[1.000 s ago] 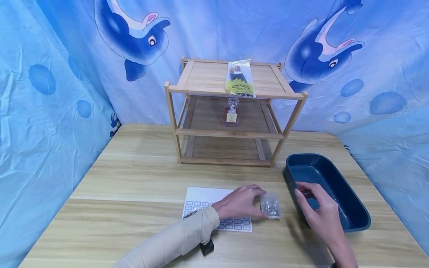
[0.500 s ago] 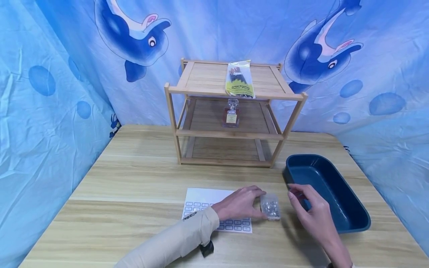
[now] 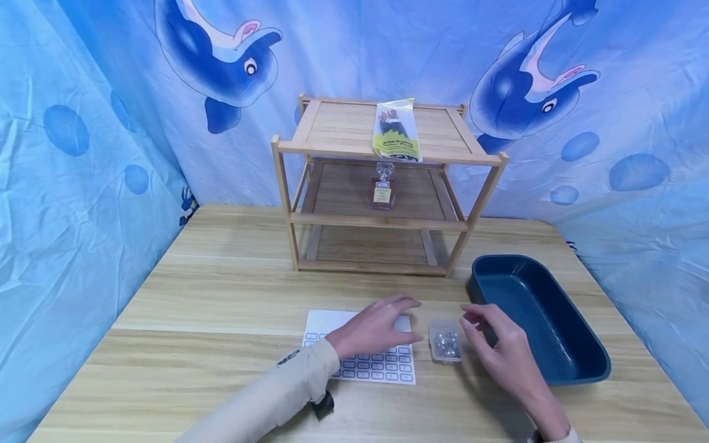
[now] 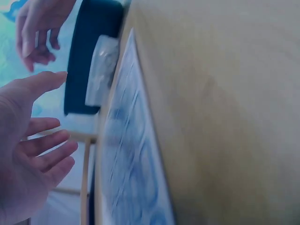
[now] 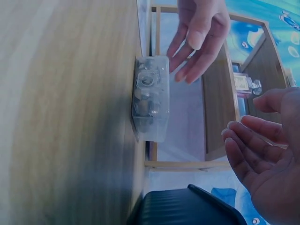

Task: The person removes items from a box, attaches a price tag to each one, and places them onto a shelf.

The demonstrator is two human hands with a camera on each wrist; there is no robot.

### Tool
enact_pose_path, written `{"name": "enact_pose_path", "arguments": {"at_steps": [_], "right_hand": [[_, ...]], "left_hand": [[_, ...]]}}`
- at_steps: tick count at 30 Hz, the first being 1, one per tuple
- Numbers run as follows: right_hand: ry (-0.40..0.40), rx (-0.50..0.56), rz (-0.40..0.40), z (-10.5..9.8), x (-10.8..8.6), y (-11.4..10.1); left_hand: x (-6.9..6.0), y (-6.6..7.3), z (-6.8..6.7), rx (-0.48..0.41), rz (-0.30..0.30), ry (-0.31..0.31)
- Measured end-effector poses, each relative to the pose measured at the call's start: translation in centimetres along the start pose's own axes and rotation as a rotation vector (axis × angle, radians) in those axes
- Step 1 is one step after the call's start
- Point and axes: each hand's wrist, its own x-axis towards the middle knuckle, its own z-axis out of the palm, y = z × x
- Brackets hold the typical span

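A small clear plastic box [image 3: 445, 342] of shiny clear pieces lies on the table between the two hands; in the right wrist view the same box [image 5: 151, 98] shows its see-through wall. My left hand [image 3: 376, 327] hovers over the sheet of printed labels [image 3: 382, 363], left of the box and apart from it, thumb and fingers spread. On the box's other side, my right hand [image 3: 501, 344] is held with fingers loosely bent and nothing between them. It partly covers the near left rim of the dark blue tray [image 3: 576, 332].
A wooden rack [image 3: 382, 218] with three shelves stands at the back. It bears a packet of artist brushes [image 3: 396, 132] on top and a perfume bottle [image 3: 382, 187] on the middle shelf. Blue dolphin-print curtains [image 3: 354, 55] surround the table.
My left hand has let go of the clear box and drawn back to the left, uncovering more of the label sheet. My right hand has shifted left, from the tray toward the box.
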Motion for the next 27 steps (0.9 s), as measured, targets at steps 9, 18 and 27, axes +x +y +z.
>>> {"name": "enact_pose_path", "arguments": {"at_steps": [9, 18, 27], "right_hand": [[-0.165, -0.024, 0.130, 0.9, 0.8, -0.4], [-0.273, 0.004, 0.133, 2.6, 2.0, -0.2], [-0.346, 0.033, 0.150, 4.2, 2.9, -0.1]], "left_hand": [[-2.3, -2.8, -2.8, -0.076, -0.069, 0.124], [-4.8, -5.6, -5.0, -0.083, -0.167, 0.232], [-7.2, -7.9, -6.2, -0.060, -0.206, 0.291]]}}
